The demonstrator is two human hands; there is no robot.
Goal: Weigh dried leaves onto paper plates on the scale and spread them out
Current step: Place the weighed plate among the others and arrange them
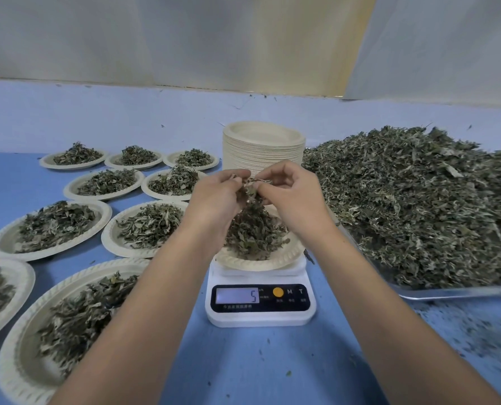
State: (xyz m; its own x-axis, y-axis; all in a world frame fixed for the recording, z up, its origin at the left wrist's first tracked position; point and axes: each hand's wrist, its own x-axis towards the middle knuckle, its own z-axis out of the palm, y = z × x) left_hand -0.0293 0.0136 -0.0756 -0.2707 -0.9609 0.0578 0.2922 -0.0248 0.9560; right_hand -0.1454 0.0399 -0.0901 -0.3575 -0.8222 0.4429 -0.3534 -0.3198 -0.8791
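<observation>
1. At the far left, ten filled paper plates [104,214] lie in rows on the blue table cover [258,361]. Each holds a low spread of dried leaves, and the nearest ones are cut off by the frame edge.
2. The left hand [214,197] reaches in from below with fingers curled. It pinches one end of a tuft of leaves [250,187].
3. The tuft runs crosswise between the two hands, its long axis left to right, and loose strands hang down from it toward the mound below.
4. Right under the hands, a mound of leaves [252,232] stands heaped to a peak on a paper plate [258,263]. The left forearm hides the plate's left rim.
5. That plate sits on a white scale [261,314], whose display [237,295] faces the person and shows a 5.
6. Behind the hands rises a tall stack of empty plates [261,153], its lower front hidden by the fingers.
7. The right hand [290,194] has its fingers bent in and grips the tuft's other end.
8. To the right, a metal tray [453,292] carries a large heap of loose leaves [418,200], just beside the scale.
9. Leaf crumbs [462,325] are scattered on the cover near the tray's front edge.
</observation>
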